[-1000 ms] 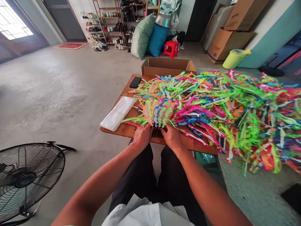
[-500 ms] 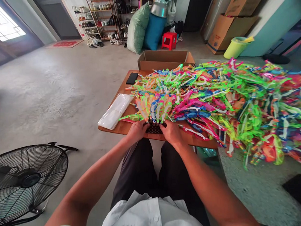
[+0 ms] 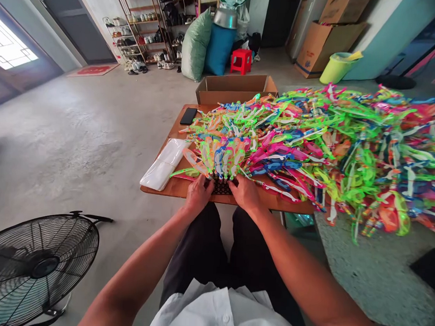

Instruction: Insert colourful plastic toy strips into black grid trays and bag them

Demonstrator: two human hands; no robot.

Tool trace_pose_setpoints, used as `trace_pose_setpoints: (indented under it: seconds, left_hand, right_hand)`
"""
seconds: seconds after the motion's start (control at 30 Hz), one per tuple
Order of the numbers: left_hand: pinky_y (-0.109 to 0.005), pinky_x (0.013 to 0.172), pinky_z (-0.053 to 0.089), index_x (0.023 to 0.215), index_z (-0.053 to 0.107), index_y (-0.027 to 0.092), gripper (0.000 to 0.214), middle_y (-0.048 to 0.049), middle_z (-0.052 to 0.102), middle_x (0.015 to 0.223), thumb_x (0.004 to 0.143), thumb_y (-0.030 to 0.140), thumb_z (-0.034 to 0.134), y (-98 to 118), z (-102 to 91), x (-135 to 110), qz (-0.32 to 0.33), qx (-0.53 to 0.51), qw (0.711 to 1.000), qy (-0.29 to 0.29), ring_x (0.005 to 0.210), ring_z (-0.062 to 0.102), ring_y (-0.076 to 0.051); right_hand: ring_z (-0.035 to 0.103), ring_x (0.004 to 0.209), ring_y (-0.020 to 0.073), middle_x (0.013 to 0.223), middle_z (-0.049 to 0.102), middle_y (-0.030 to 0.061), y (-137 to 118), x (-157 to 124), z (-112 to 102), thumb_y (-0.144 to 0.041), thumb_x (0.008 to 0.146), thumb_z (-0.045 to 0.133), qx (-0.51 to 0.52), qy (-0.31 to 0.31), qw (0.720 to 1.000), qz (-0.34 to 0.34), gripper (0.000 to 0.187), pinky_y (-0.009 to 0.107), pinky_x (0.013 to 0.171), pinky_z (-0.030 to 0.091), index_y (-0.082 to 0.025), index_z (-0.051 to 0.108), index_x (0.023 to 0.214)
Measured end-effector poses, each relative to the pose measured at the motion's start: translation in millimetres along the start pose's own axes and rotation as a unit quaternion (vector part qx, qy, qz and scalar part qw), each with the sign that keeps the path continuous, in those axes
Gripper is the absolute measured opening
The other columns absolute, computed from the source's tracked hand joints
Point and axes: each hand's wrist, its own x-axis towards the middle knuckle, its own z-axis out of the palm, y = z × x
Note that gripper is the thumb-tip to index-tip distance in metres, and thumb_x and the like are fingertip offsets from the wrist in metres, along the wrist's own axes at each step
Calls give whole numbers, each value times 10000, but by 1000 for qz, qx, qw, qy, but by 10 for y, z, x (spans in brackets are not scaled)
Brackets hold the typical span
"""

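A black perforated rack (image 3: 222, 188) lies at the near edge of the brown table. Out of it fans a row of translucent plastic pieces (image 3: 223, 161) in orange, green and blue with white strips, lower ends toward me. My left hand (image 3: 199, 194) is closed at the rack's left side, its thumb and fingertips together by the lower ends. An orange piece (image 3: 194, 161) leans out left just above those fingertips. On the opposite side my right hand (image 3: 245, 192) is also closed, fingertips at the rightmost lower ends. What either pinches is too small to make out.
A big heap of similar bright pieces (image 3: 347, 139) spreads right over the table and a grey slab (image 3: 374, 273). Left on the table lie clear plastic bags (image 3: 163, 166) and a phone (image 3: 188, 116). A cardboard box (image 3: 237, 97) stands behind; a fan (image 3: 44, 266) is lower left.
The orange piece at the left of the row now leans further out to the left. Both hands remain at the rack with slightly shifted fingers. The whole view has tilted a little.
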Motion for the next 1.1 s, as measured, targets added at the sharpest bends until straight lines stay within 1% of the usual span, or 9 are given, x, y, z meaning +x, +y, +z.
trace_pose_setpoints:
  seconds: [0.13, 0.33, 0.4, 0.47, 0.53, 0.67, 0.83, 0.97, 1.1]
  left_hand:
    - [-262, 810, 487, 806, 680, 186, 117, -60, 737, 918, 893, 264, 686, 7, 41, -39, -2, -17, 999, 31, 865, 676, -181]
    - [-285, 838, 504, 838, 719, 186, 58, -51, 743, 886, 874, 225, 695, 93, 63, -32, -27, 3, 999, 25, 866, 683, -196]
    - [-297, 856, 507, 859, 719, 188, 57, -62, 742, 932, 884, 219, 677, 117, 78, -32, -4, 20, 1000, 19, 909, 680, -208]
    - [-314, 898, 505, 898, 718, 194, 67, -75, 735, 1006, 900, 215, 655, 135, 88, -35, 36, 41, 998, 12, 982, 670, -222]
    - [-334, 928, 500, 925, 712, 195, 79, -88, 724, 1033, 917, 221, 637, 153, 85, -36, 60, 70, 996, 6, 1014, 658, -234]
    - [-356, 893, 490, 919, 694, 188, 96, -95, 717, 970, 933, 252, 625, 205, 49, -11, 51, 133, 990, -18, 959, 659, -251]
    - [-326, 835, 481, 941, 692, 204, 93, -72, 731, 959, 938, 262, 620, 230, 48, 39, 29, 143, 988, -57, 933, 676, -234]
    - [-333, 840, 484, 945, 692, 199, 109, -82, 732, 980, 936, 282, 622, 180, 103, 43, 32, 143, 988, -53, 942, 678, -243]
    - [-353, 843, 494, 934, 692, 188, 126, -96, 725, 973, 950, 278, 605, 139, 127, 15, 52, 156, 985, -43, 941, 678, -261]
  right_hand:
    - [697, 956, 260, 973, 759, 100, -23, -14, -7, -305, 980, 593, -14, -1, 1000, 4, 173, 308, 798, 455, -173, 697, 1020]
    - [692, 985, 254, 1016, 760, 104, -60, -26, -39, -289, 991, 587, -13, -8, 1000, 6, 180, 306, 823, 451, -169, 695, 1071]
    - [694, 985, 250, 1017, 761, 98, -64, -29, -43, -291, 997, 580, -9, -14, 1000, 9, 178, 303, 814, 450, -175, 693, 1070]
    - [697, 989, 245, 1032, 763, 92, -67, -33, -43, -296, 1009, 565, -6, -20, 1000, 9, 182, 300, 804, 449, -178, 687, 1077]
    - [698, 1003, 243, 1050, 763, 92, -77, -37, -42, -306, 1019, 555, -11, -26, 1000, 9, 194, 297, 805, 448, -176, 681, 1089]
    - [697, 1014, 250, 1049, 760, 113, -129, -41, -55, -325, 1030, 536, -52, -41, 997, 27, 225, 304, 819, 449, -163, 681, 1086]
    - [706, 990, 261, 1040, 759, 127, -186, -30, -82, -325, 1027, 520, -85, -52, 994, 43, 244, 314, 809, 459, -159, 683, 1100]
    - [710, 989, 266, 1027, 757, 134, -209, -14, -55, -322, 1023, 512, -99, -57, 992, 45, 243, 315, 812, 470, -162, 685, 1080]
    - [708, 1011, 264, 1064, 755, 147, -248, 6, -72, -311, 1023, 512, -102, -70, 992, 40, 258, 311, 841, 481, -150, 689, 1120]
